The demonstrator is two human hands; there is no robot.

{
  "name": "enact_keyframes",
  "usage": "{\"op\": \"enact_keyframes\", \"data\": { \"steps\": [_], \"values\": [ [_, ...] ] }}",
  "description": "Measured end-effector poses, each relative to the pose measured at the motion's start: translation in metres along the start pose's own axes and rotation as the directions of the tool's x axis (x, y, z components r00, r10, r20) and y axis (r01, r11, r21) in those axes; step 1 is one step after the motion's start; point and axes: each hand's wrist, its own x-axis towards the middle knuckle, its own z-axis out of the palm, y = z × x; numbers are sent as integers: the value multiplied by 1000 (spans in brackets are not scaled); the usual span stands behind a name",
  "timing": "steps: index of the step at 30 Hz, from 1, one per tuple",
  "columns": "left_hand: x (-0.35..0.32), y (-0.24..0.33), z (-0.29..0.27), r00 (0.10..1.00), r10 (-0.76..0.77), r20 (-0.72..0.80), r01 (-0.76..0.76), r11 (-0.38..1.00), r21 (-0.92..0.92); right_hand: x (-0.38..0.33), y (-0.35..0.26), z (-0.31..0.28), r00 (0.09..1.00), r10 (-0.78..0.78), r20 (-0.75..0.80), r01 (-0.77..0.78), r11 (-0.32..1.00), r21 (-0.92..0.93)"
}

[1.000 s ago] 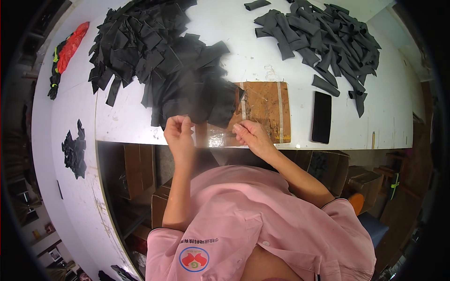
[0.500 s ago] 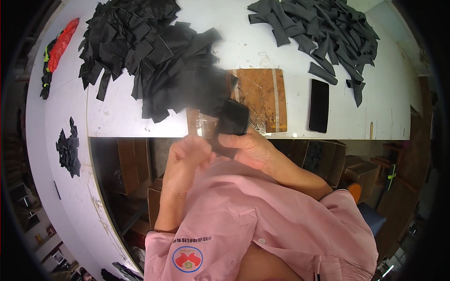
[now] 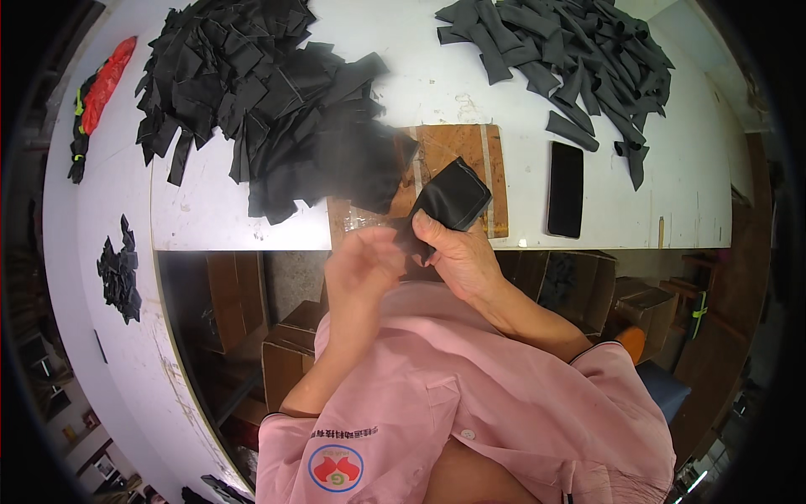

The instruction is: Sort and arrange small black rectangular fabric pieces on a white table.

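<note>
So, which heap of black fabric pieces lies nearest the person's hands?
The large left heap of black fabric pieces, reaching the wooden board; the right heap lies farther back.

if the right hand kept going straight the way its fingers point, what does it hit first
Likely the wooden board on the white table. The right hand already grips a folded black fabric piece pointing up over that board; height above it is unclear.

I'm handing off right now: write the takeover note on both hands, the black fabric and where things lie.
Right hand: grip shut on one folded black fabric piece at the table edge.
Left hand: blurred, beside that piece; contact unclear.
Wooden board lies under the hands; phone to its right.
Large loose pile at left, second pile at far right.
Done/left: piles cannot be told as finished or unfinished.
</note>
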Motion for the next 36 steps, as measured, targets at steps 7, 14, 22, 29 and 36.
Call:
{"op": "enact_keyframes", "data": {
  "steps": [7, 14, 22, 29, 36],
  "values": [
    [9, -2, 3, 999, -31, -42, 32, 999, 28, 4, 1, 0, 999, -32, -2, 32, 999, 4],
    [12, -2, 5, 991, 77, -109, -64, 991, 117, 5, -4, -1, 999, -50, 1, 49, 997, -52],
    [18, 5, -2, 964, 231, -133, -204, 960, 191, -2, -33, -14, 896, -385, 221, 386, 427, -818],
    [17, -11, 2, 946, 320, -44, -274, 868, 414, 7, -18, 2, 718, -544, 435, 677, 396, -620],
    [26, -17, 3, 936, 258, -239, -169, 925, 340, 17, 0, 1, 622, -517, 588, 611, -149, -777]
  ]
}}
